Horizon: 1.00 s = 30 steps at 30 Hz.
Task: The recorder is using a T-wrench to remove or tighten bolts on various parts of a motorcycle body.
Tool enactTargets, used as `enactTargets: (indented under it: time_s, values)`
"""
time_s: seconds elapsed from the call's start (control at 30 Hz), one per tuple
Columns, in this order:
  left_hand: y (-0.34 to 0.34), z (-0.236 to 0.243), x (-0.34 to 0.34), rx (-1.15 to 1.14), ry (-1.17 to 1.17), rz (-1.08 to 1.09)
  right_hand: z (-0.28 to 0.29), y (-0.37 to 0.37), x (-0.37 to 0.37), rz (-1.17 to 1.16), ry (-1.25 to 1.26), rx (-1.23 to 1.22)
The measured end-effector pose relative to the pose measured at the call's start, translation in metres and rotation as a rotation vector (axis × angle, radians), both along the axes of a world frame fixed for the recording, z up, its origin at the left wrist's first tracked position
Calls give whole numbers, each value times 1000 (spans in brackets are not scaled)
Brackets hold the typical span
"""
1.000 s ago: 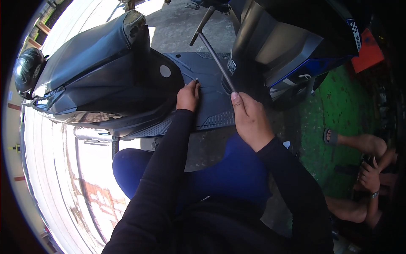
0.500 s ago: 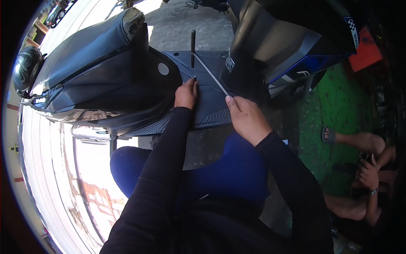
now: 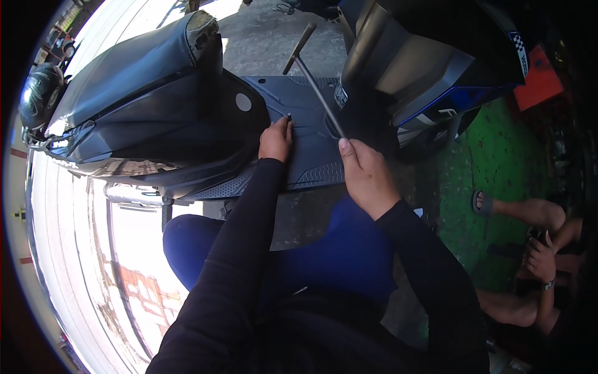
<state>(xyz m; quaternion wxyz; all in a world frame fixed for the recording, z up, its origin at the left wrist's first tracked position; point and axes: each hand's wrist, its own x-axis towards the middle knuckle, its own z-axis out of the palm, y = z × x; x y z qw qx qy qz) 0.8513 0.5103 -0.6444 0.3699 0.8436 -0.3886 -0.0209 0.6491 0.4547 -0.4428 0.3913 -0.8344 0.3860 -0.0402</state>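
My right hand (image 3: 367, 177) grips a long metal T-handle wrench (image 3: 319, 91) near its lower end, with the dark crossbar raised over the far side of the scooter's dark footboard (image 3: 311, 168). My left hand (image 3: 275, 140) rests low on the footboard, fingers pinched at a small dark cylindrical piece (image 3: 289, 116), too small to make out clearly. The scooter's black seat and side panel (image 3: 143, 106) stand left of my left hand. Its front section, dark with blue trim (image 3: 417, 62), is to the right of the wrench.
A helmet (image 3: 38, 93) hangs at the far left. A red box (image 3: 539, 78) stands at upper right beside green-painted floor (image 3: 473, 153). Another person's sandalled foot (image 3: 483, 201) and hands (image 3: 541, 258) are at lower right. Sunlit pavement (image 3: 128, 243) lies at left.
The wrench's crossbar dipped over the footboard half a second ago and is now raised again and tilted toward the upper right. My right hand shifted slightly with it; my left hand stays almost in place.
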Motion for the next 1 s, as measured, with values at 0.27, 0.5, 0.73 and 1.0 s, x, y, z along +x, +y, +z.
enactTargets:
  time_s: [0.27, 0.5, 0.73, 1.0]
  values:
    - [1, -3, 1, -54, -44, -9, -1, 2, 2, -18, -143, -11]
    - [0, -2, 0, -21, -25, -4, -2, 1, 1, -5, -28, -3]
    - [1, -3, -1, -63, -41, -7, -2, -2, 2, -4, 109, -58]
    - [1, 2, 0, -1, -14, 0, 3, -2, 2, -18, -56, -23]
